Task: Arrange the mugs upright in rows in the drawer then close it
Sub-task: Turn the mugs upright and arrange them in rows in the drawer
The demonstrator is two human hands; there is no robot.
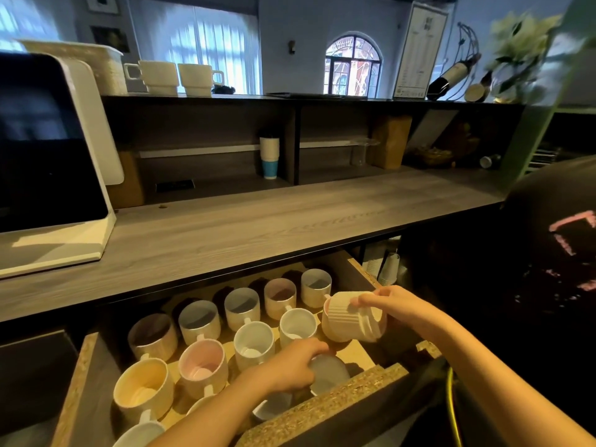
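Bare left hand (287, 369) and right hand (388, 301), on unsleeved arms (483, 356).

There is a single view, from a wide-angle camera worn on the person's head. It faces forward and steeply down over the front edge of the open drawer (322, 411), so near that both forearms enter from the bottom edge, and the left grip (287, 369) on a grey mug (332, 374) and the right grip (387, 301) holding a ribbed mug (350, 321) sit in the lower middle. The wooden surface (258, 221) slants across the middle of the frame, and the far arched window (353, 64) lies near the top edge.
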